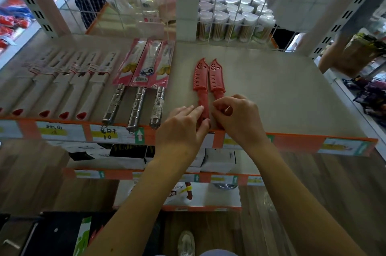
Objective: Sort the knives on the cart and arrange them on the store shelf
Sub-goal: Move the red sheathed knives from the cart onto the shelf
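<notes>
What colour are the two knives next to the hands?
The sheathed knives are red all over; head view shows it.

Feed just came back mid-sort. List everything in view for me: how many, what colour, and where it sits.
red sheathed knives: 2, red, side by side mid-shelf, tips towards the back
steel-handled knives: 3, silver handles, pink packs, left of the red pair
white knife boxes: at least 5, white with red ends, far left of the shelf
clear tubs: many, clear with white lids, beyond the shelf's back edge, right
shelf: 1, grey top, orange front strip
lower boxes: several, white and black, on the shelves below
left hand: straight fingers resting on the left red handle
right hand: fingers curled round the right red handle
</notes>
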A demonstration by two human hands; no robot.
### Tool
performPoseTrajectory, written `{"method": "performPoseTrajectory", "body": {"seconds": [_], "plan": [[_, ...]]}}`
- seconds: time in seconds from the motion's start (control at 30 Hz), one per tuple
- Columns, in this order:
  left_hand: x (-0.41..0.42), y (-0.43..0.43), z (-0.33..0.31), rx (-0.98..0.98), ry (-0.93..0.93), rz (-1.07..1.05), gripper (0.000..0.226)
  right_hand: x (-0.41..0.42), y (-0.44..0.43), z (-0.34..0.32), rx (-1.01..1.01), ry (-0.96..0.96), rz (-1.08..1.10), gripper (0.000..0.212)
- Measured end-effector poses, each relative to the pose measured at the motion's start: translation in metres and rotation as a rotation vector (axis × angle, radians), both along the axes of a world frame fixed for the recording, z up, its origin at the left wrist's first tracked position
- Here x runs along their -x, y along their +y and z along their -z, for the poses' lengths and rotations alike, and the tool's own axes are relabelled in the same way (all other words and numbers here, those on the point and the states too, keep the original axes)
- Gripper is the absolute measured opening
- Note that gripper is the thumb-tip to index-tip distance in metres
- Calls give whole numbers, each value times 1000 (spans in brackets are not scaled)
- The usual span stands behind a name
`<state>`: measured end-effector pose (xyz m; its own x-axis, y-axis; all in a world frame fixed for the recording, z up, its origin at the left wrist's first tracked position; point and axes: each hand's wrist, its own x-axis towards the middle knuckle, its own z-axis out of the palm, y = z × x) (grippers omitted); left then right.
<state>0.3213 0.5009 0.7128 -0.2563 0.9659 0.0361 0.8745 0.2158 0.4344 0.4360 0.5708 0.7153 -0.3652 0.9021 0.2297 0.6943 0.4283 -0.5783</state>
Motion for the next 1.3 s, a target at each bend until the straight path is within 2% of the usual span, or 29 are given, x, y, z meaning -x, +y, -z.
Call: {"method": "performPoseTrajectory", "body": {"seconds": [0.23,0.37,0.53,0.67,1.0,1.17,1.3], "plan": [[-1,-6,-3,-7,3,21,52,-2,-9,-9,15,-53,67,18],[2,-24,-9,-74,81,69,53,1,-22,-16,24,-104,106,21],[14,-56,-21,-119,73,120,53,9,-56,-20,-67,-70,120,23],[28,-98,-18,-133,77,166,54,19,-103,-16,-58,-60,127,28],[74,-222,39,37,220,189,64,64,-252,42,232,-140,145,43],[90,-267,62,105,98,151,69,76,-302,69,342,-196,143,47],[97,-290,84,112,51,113,71,78,-329,79,350,-209,126,48]]}}
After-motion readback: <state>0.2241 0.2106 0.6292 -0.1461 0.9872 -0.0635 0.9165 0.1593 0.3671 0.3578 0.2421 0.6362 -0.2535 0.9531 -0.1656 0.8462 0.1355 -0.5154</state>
